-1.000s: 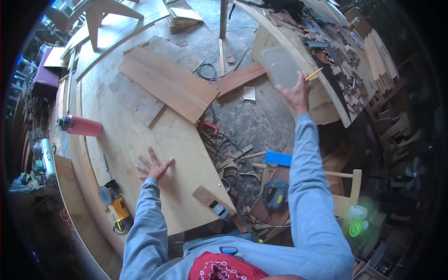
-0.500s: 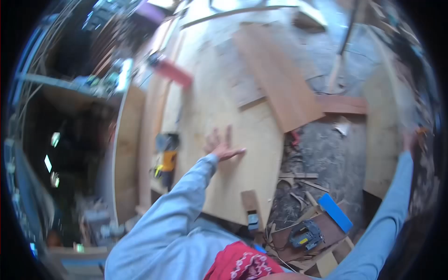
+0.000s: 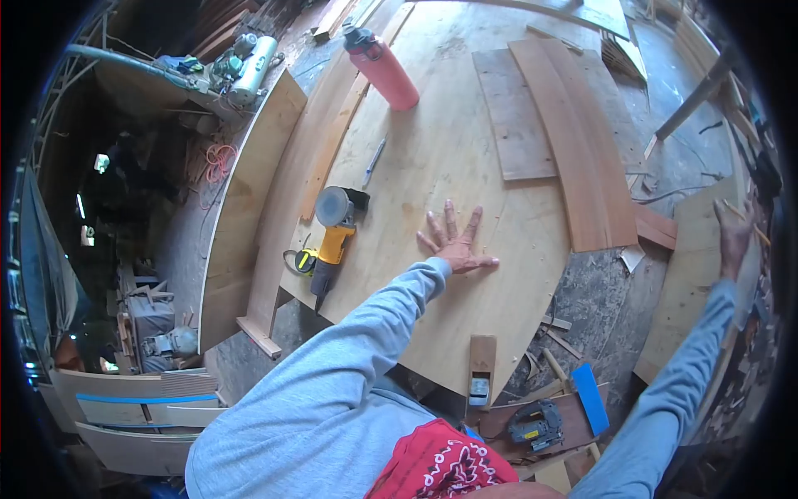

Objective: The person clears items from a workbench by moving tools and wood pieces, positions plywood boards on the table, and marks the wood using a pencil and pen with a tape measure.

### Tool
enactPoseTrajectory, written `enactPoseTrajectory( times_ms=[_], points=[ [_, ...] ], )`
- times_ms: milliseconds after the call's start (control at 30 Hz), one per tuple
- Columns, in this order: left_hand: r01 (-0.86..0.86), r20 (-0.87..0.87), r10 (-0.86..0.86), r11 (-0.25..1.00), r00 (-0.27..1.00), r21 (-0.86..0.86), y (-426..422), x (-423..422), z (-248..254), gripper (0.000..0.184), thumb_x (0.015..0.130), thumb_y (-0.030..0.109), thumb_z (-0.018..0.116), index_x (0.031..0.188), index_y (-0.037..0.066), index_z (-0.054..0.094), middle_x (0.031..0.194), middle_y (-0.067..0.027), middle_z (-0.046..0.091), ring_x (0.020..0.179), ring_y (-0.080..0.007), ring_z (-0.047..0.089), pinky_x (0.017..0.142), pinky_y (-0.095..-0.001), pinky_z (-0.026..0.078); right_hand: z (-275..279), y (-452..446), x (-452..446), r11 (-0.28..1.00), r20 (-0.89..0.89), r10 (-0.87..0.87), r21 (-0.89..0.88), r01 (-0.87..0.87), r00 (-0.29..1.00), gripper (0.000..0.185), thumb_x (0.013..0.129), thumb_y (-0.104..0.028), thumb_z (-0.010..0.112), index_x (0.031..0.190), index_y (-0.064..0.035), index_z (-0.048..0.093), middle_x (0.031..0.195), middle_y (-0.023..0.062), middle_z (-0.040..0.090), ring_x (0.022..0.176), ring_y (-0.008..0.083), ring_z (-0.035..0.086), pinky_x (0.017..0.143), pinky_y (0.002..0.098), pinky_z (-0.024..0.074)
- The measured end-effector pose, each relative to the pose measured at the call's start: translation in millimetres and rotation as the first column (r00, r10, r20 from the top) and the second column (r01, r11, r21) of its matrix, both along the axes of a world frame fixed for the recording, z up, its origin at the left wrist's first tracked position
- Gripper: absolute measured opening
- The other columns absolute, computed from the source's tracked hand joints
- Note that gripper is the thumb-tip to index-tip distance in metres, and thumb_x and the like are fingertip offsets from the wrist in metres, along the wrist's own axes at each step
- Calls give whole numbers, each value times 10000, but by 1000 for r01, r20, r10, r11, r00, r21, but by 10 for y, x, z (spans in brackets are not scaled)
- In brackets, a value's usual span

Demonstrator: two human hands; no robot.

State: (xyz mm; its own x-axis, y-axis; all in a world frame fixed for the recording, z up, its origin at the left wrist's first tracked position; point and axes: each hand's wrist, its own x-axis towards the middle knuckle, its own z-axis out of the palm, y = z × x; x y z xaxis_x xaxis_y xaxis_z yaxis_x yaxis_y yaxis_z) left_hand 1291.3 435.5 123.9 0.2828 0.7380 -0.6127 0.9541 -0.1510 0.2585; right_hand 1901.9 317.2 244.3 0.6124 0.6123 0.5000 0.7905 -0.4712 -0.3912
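Observation:
My left hand (image 3: 455,247) lies flat on the plywood sheet (image 3: 416,187), fingers spread and nothing held. At the far right, my right hand (image 3: 733,234) holds a yellow pencil (image 3: 760,235) above the edge of a second wooden surface (image 3: 682,291). Left of my left hand rest a yellow angle grinder (image 3: 334,241), a tape measure (image 3: 305,261) and a blue pen (image 3: 375,162). A pink bottle (image 3: 388,75) lies farther up the sheet. Reddish-brown boards (image 3: 578,150) overlap on its right side. Near the bottom corner is a wooden hand plane (image 3: 481,366).
A jigsaw (image 3: 536,425) and a blue strip (image 3: 589,399) lie below the sheet's right side. An upright panel (image 3: 245,216) borders the left, with a coiled orange cord (image 3: 220,162) beyond it. Offcuts (image 3: 561,341) litter the floor.
The view has swung left, shifting the sheet and tools rightward in the frame. My left hand stays spread on the plywood. My right hand still has the pencil, now near the right edge of view.

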Motion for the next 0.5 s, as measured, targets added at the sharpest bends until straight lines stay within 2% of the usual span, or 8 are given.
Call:
enactPoseTrajectory(
  times_ms=[33, 100, 133, 167, 200, 333, 367, 500],
  points=[
    [-4, 38, 4, 1000, 999, -13, 14, -19, 14, 1255, 591, 833, 680, 1534, 471, -65, 1558, -166, -349, 1355, -537, -355, 983, -796, -132, 225, 409, -583, 1000, 44, 15, -10, -15, 999, 795, 791, -347, 823, 1353, 63, 440, 1261, 189, 570, 1190, 285, 545, 1030, 363, 410],
    [-19, 58, 20, 1000, 998, -17, 38, -29, 27, 1249, 600, 809, 693, 1534, 471, -66, 1557, -166, -352, 1350, -541, -359, 977, -799, -139, 124, 1190, -1237, 912, -314, 356, 324, -254, 880, 467, 853, -246, 781, 1173, 7, 555, 1111, 102, 630, 1015, 166, 610, 884, 281, 481],
    [-29, 67, 30, 999, 997, -25, 27, -35, 29, 1247, 605, 797, 699, 1534, 471, -66, 1556, -167, -354, 1348, -543, -361, 974, -800, -142, 270, 1521, -1824, 903, -338, 383, 331, -272, 860, 308, 883, -180, 749, 1088, -20, 584, 1043, 64, 650, 911, 144, 627, 816, 257, 496],
    [-43, 101, 47, 998, 994, -41, 30, -44, 36, 1246, 611, 751, 719, 1533, 471, -70, 1554, -164, -358, 1341, -552, -364, 955, -811, -157, -61, 1930, -1854, 776, -391, 610, 473, -418, 689, 231, 895, -127, 725, 1050, -29, 585, 975, 54, 662, 859, 143, 633, 786, 259, 505],
    [-55, 112, 61, 997, 992, -56, 42, -50, 53, 1243, 615, 732, 728, 1536, 466, -64, 1557, -161, -355, 1343, -550, -362, 953, -816, -154, -114, 2298, -2246, 821, -274, 566, 278, -499, 778, 116, 899, -62, 691, 953, -31, 593, 938, 55, 667, 852, 145, 642, 788, 249, 514],
    [-91, 179, 107, 991, 978, -96, 71, -98, 155, 1223, 635, 640, 756, 1545, 453, -39, 1570, -148, -334, 1361, -544, -340, 949, -830, -144, 276, 3297, -4391, 695, -449, 715, 380, -610, 535, 309, 858, -168, 760, 1092, 7, 661, 1083, 91, 696, 1034, 160, 641, 884, 279, 508],
    [-94, 190, 112, 991, 975, -99, 84, -107, 171, 1218, 638, 627, 758, 1545, 453, -37, 1573, -147, -330, 1364, -543, -336, 950, -830, -144, 122, 3608, -4584, 649, -454, 750, 372, -663, 480, 519, 814, -293, 810, 1216, -18, 631, 1159, 111, 680, 1091, 204, 632, 924, 284, 493],
    [-121, 219, 143, 987, 965, -107, 97, -128, 151, 1171, 669, 559, 753, 1550, 448, -11, 1588, -135, -301, 1398, -531, -285, 975, -831, -108, 211, 4352, -5474, 729, -283, 679, 160, -665, 677, 1005, 632, -491, 891, 1370, 35, 456, 1221, 187, 637, 1145, 282, 616, 991, 356, 476]
  ],
)
